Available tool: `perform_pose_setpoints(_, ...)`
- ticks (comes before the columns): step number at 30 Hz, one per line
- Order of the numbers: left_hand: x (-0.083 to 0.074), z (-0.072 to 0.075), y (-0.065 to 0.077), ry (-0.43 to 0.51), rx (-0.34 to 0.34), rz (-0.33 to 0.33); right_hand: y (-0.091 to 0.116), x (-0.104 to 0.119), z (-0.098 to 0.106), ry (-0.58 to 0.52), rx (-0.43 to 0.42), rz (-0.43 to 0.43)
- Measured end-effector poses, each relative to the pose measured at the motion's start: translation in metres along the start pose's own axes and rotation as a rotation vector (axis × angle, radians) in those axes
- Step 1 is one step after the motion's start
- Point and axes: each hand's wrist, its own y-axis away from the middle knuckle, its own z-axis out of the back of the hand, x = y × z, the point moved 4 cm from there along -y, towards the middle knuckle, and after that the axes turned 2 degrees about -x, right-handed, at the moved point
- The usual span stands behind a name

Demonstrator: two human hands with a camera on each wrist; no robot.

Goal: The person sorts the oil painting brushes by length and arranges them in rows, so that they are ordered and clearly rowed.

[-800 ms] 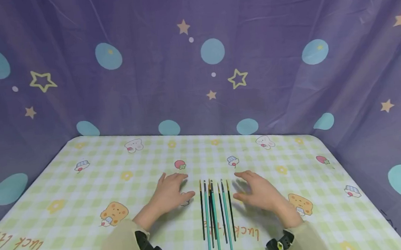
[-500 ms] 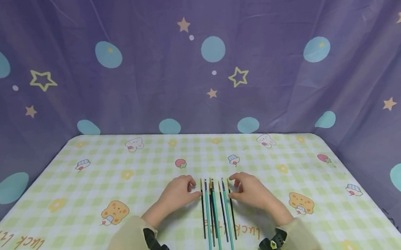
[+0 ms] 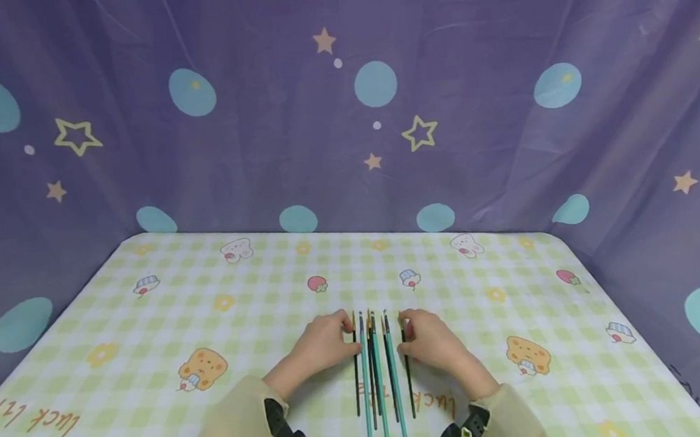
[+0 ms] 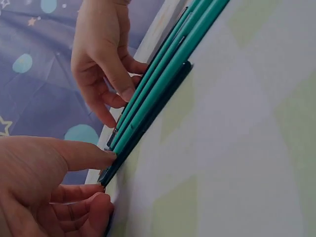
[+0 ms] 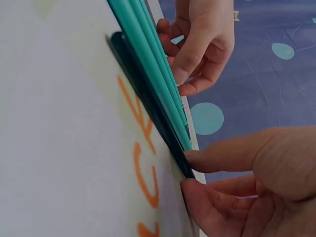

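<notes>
Several slim paintbrushes, some teal [image 3: 383, 398] and some black [image 3: 411, 388], lie side by side on the tablecloth with bristles pointing away. My left hand [image 3: 327, 342] is at the bristle end on the left, its thumb touching a teal brush and its other fingers loosely bent. On the opposite side my right hand [image 3: 434, 340] has thumb and fingertips at the rightmost black brush. In the left wrist view the thumb [image 4: 94, 155] lies against the brushes. From the right wrist, the thumb [image 5: 217, 153] appears to touch a dark brush. Neither hand visibly grips a brush.
A green-and-white checked tablecloth [image 3: 267, 409] with printed cartoon figures covers the table. Behind it hangs a purple curtain [image 3: 291, 133] with stars and blue ovals. A black camera band [image 3: 288, 432] sits on the left wrist, and another band [image 3: 465, 432] on the right.
Both hands have moved inward from either side to the brushes, and their fingers have bent more. The right teal brush has shifted slightly left, closer to the middle ones.
</notes>
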Motion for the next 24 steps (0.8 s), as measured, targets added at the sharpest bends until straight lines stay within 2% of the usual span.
perform_pose_setpoints(3, 0.0002, -0.0016, -0.0012, 0.011, -0.001, 0.026, 0.0001, 0.0002, -0.0010, -0.007, 0.000, -0.032)
perform_pose_setpoints(8, 0.0000, -0.0039, -0.0025, 0.094, 0.000, 0.095, 0.0007, -0.0002, -0.0023, -0.046, -0.008, -0.084)
perform_pose_setpoints(12, -0.0023, -0.0027, -0.0027, 0.111, -0.015, 0.126, 0.0010, -0.0014, -0.0035, -0.088, -0.001, -0.122)
perform_pose_setpoints(24, -0.0052, -0.0044, -0.0042, 0.094, -0.019, 0.160, 0.0014, -0.0016, -0.0039, -0.114, -0.003, -0.104)
